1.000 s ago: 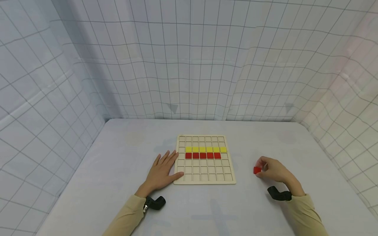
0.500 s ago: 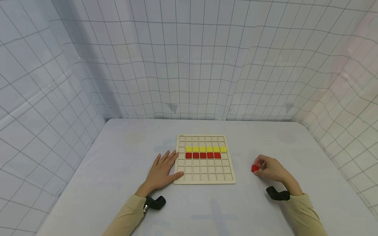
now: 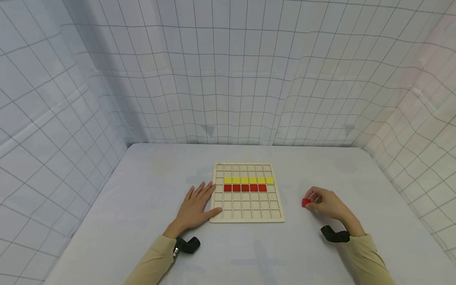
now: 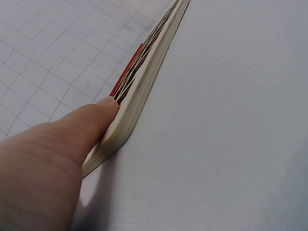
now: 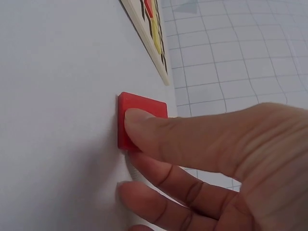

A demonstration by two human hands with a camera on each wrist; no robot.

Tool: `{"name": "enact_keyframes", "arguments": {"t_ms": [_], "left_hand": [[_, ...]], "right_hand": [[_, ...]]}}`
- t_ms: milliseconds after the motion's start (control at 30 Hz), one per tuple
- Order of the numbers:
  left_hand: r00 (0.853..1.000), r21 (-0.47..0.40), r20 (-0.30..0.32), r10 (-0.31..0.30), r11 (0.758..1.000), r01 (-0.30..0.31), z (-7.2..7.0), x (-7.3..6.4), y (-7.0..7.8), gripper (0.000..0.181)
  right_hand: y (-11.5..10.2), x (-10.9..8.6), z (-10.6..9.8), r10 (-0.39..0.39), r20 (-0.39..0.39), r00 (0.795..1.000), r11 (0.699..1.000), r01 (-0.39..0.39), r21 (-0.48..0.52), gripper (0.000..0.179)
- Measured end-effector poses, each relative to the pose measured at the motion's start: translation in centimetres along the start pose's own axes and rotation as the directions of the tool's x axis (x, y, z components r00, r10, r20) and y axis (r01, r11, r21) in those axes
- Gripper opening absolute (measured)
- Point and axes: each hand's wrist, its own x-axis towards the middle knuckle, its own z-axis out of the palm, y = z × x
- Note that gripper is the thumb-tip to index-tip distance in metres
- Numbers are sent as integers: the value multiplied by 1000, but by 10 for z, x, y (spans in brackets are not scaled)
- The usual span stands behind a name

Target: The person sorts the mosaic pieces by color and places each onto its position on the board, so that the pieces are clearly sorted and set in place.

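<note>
My right hand [image 3: 327, 204] pinches a small square red tile [image 5: 143, 103] between thumb and fingers, close over the table to the right of the board. A pale wooden grid board [image 3: 246, 219] lies flat mid-table. Across it run a row of yellow tiles [image 3: 244, 180] and, just below, a row of red tiles [image 3: 245, 188] that stops one cell shorter on the right. My left hand [image 3: 194, 208] lies spread at the board's left side, its fingertips and thumb on the rim. The left wrist view shows that thumb [image 4: 91, 120] on the board's edge near a corner.
The white table [image 3: 171, 162] carries the board and both hands. White curtains with a dark grid [image 3: 228, 79] hang behind and at both sides. Black wrist cameras [image 3: 335, 234] sit on both wrists, below tan sleeves.
My right hand has shifted slightly left with the red tile in its pinch, and the tile has turned a little. The left hand and the board have stayed still.
</note>
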Motion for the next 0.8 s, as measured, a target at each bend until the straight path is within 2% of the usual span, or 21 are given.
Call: {"name": "enact_keyframes", "arguments": {"t_ms": [400, 800], "left_hand": [[1000, 6, 1, 1, 1000, -1, 0, 0, 0, 84], [1000, 6, 11, -6, 1000, 6, 1, 1, -1, 85]], "right_hand": [[-3, 4, 3, 0, -6, 1000, 1000, 0, 21, 10], [-14, 21, 12, 7, -5, 1000, 998, -7, 58, 12]]}}
